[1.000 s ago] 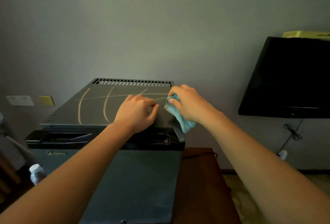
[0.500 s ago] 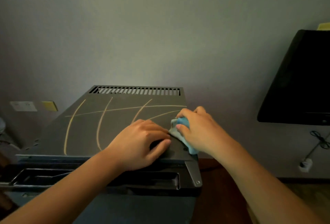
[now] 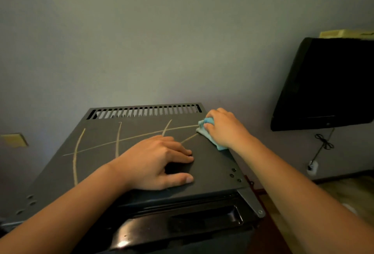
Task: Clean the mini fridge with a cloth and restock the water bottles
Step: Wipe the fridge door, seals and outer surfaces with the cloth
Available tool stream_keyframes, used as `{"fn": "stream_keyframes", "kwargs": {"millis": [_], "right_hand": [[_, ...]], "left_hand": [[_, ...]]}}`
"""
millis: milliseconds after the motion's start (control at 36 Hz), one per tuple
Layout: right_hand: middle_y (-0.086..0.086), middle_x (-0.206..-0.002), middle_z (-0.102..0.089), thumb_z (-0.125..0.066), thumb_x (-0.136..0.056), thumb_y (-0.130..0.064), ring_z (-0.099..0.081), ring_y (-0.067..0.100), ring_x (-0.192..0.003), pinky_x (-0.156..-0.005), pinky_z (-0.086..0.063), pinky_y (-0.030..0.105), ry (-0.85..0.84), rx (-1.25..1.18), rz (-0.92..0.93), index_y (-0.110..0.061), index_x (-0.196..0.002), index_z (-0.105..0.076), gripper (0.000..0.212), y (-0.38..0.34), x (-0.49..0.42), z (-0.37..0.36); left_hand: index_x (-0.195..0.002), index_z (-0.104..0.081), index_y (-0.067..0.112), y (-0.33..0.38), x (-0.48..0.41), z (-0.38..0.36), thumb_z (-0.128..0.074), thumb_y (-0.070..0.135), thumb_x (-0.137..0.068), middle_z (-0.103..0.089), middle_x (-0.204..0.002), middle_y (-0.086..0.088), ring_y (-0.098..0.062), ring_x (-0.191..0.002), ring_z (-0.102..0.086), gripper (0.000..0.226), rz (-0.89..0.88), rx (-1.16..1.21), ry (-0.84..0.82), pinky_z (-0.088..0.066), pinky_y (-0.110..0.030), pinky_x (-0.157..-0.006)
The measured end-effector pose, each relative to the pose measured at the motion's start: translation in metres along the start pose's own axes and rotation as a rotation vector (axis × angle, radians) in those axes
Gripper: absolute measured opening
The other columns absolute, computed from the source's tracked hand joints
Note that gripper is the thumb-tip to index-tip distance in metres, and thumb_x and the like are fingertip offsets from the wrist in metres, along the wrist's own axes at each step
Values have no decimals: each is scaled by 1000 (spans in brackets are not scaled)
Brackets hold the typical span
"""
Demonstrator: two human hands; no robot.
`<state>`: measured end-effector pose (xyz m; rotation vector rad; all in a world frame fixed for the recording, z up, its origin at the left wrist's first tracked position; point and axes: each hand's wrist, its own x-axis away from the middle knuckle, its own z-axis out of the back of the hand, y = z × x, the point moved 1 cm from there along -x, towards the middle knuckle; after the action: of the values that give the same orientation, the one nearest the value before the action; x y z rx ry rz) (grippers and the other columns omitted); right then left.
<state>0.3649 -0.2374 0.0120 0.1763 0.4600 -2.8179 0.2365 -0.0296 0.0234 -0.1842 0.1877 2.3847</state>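
Note:
A dark grey mini fridge fills the lower middle; its flat top carries pale curved lines and a slotted vent along the back edge. My left hand lies flat on the top near the front, fingers spread, holding nothing. My right hand presses a light blue cloth onto the top at the back right corner, beside the vent. The door's glossy black upper edge shows below the top. No water bottle is in view.
A grey wall stands close behind the fridge. A black television hangs on the right, with a cable running down to a plug. A yellow wall plate sits at the left. Wooden furniture adjoins the fridge's right side.
My right hand has slid the cloth from the front right of the top back toward the vent corner. My left hand flattened and stayed near the front. The view moved closer and higher.

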Motion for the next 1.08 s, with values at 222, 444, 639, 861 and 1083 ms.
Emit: {"fn": "stream_keyframes", "kwargs": {"millis": [222, 444, 639, 861, 1083], "right_hand": [[-10, -114, -44, -55, -100, -41, -44, 20, -118, -89, -40, 36, -72, 20, 98, -29, -124, -57, 27, 5, 3, 0], [-1, -130, -46, -46, -105, -37, -41, 24, -118, -92, -46, 42, -8, 53, -26, -26, -129, -53, 28, -14, -21, -6], [-14, -111, -40, -51, -101, -44, -41, 15, -109, -86, -42, 38, -67, 72, 173, -35, -120, -52, 21, -5, 22, 0], [4, -134, -46, -45, -105, -37, -42, 30, -121, -91, -39, 39, -65, 121, 66, -21, -132, -51, 31, -13, -39, -7], [-10, -121, -48, -52, -100, -46, -45, 18, -112, -93, -45, 44, -129, 87, 270, -36, -119, -53, 22, -21, 0, -2]], "left_hand": [[-128, -71, 29, -8, -7, 1, -52, 72, -91, -67, -130, 14, -8, -112, -60, 60, -65, 12, 5, -46, -30, -98], [-127, -71, 29, -11, -3, -7, -52, 72, -92, -67, -129, 16, -5, -111, -58, 58, -55, 57, 43, -49, -27, -93], [-128, -70, 30, -11, -2, -9, -46, 73, -95, -66, -131, 14, -11, -109, -61, 60, -55, 19, 52, -51, -34, -91], [-130, -69, 27, -8, 1, -12, -47, 69, -96, -65, -135, 12, -10, -114, -61, 58, -49, 1, 72, -49, -33, -96], [-123, -73, 28, -10, 4, -10, -46, 70, -96, -67, -131, 13, -9, -115, -63, 57, -47, -10, 78, -49, -31, -97]]}}
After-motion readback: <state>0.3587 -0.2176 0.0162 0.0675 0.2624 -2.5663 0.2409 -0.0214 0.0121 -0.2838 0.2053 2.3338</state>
